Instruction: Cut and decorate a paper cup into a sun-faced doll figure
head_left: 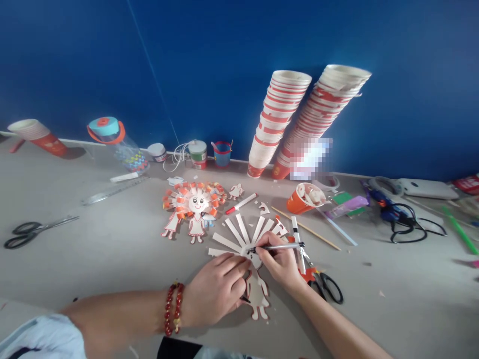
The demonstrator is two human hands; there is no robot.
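A white paper doll (pixel 257 289) with a red-lined dress lies flat before me, paper strips (pixel 232 234) fanning out around its head. My right hand (pixel 279 259) grips a slim pen (pixel 279 246), its tip on the doll's face, where small dark marks show. My left hand (pixel 219 281), curled with fingers together, presses the doll's head and left side against the table. A small dark tip (pixel 245 299) sticks out beneath that hand; its kind is hidden. Behind them lies a finished-looking paper doll (pixel 197 209) with a smiling drawn face and curled orange-and-white hair, overlapping another one.
Scissors (pixel 325 288) and a white marker (pixel 298 244) lie beside my right forearm. Beyond are a red marker (pixel 241 204), a wooden stick (pixel 307 229) and a cup of scraps (pixel 305 198). Tall paper cup stacks (pixel 277 122) lean near the blue wall. More scissors (pixel 37 230) lie left.
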